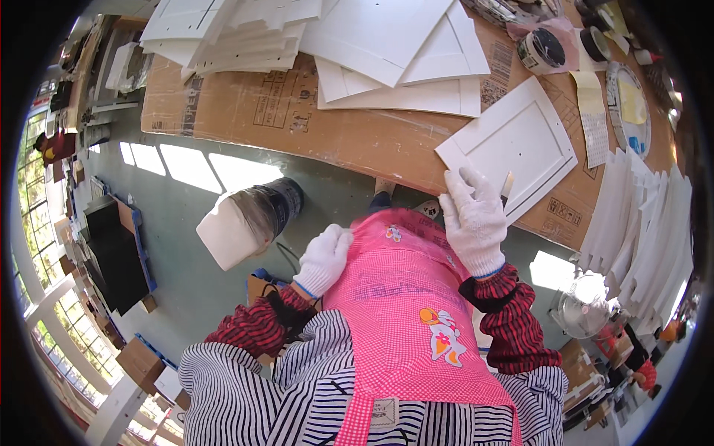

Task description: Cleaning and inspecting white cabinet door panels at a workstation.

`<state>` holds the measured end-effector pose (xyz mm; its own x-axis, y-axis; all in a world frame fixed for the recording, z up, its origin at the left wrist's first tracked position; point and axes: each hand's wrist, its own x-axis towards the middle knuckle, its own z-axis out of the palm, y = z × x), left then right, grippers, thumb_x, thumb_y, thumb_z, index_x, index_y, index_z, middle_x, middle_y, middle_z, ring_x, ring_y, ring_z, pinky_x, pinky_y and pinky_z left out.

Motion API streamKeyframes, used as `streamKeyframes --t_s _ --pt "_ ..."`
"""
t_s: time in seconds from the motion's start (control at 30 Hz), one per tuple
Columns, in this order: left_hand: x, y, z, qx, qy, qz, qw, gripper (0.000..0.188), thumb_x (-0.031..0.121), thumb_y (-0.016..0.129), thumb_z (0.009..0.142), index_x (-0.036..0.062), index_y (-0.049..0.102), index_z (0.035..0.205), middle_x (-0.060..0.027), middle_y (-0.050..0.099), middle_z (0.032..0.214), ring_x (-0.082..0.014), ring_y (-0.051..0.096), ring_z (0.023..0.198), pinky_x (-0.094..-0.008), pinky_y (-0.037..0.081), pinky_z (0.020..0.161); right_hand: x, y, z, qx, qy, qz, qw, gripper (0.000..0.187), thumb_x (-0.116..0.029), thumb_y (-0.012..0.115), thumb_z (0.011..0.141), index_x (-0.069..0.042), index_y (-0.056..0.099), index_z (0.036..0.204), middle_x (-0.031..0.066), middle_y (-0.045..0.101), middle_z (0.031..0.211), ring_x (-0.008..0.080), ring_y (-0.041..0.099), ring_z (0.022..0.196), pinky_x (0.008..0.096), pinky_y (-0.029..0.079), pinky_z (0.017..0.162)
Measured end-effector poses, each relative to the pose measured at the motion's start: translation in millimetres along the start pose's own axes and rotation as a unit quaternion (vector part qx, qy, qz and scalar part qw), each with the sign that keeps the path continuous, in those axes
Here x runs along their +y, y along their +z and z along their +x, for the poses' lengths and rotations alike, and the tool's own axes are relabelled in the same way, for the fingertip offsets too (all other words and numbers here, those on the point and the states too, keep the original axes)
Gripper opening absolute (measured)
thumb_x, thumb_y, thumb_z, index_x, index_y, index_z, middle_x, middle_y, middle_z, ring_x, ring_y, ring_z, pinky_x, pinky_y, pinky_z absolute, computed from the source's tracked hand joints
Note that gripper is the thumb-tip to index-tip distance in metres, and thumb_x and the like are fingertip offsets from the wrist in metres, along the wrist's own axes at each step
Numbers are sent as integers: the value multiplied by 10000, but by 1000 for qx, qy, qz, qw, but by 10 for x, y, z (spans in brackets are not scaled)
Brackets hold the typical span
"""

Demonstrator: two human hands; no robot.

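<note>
My left hand [325, 256], in a white knitted glove, is closed at the left edge of my pink checked apron [401, 297] and pinches its cloth. My right hand [476, 223], gloved alike, is over the table's front edge with its forefinger and thumb apart. A slim tool with a pale tip and a dark part [508, 184] sticks out past its outer fingers, which seem curled round it; its other end is hidden. Just beyond that hand lies a white framed panel [513, 145], flat on the cardboard-covered table [357, 145].
More white panels [401, 44] are piled at the back, and several stand in a row [632, 223] at the right. An open tub [543, 50] is at the far right. Left of me stand a white-topped bucket [238, 230] and, farther right, a fan [584, 305].
</note>
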<state>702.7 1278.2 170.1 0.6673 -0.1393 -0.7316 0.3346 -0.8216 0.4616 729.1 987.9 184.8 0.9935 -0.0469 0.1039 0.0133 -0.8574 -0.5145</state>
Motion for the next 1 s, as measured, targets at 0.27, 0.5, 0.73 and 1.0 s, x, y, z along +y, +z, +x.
streamKeyframes --t_s 0.27,0.5,0.73,1.0 --pt "731 -175 -537 -312 436 -170 827 309 259 526 1079 48 684 1241 -157 707 1081 -313 695 1018 -408 536 932 -774 776 103 -424 -135 389 807 474 -274 563 1030 -100 535 1470 197 599 1397 417 634 1213 492 537 1010" --pt "-39 -308 -276 -133 84 130 979 266 218 546 1038 85 726 1181 -144 673 1245 -312 638 1172 -408 514 1013 -319 40 -70 -625 4 -62 778 437 -372 484 1055 -10 726 1082 263 725 1073 434 718 1000 530 567 877" --pt "-135 235 283 -5 240 314 918 554 111 531 934 63 515 1486 -235 379 1624 -461 400 1468 -449 378 1211 44 671 -209 -656 66 32 751 670 -514 392 1062 56 743 1046 307 722 1074 484 687 1047 542 504 965" --pt "-233 404 795 4 443 378 813 498 213 616 832 2 690 1277 -143 512 1545 -320 428 1468 -584 262 1249 223 906 -392 -598 95 179 775 622 -445 407 1044 112 682 1075 349 690 1125 494 672 1069 509 500 950"
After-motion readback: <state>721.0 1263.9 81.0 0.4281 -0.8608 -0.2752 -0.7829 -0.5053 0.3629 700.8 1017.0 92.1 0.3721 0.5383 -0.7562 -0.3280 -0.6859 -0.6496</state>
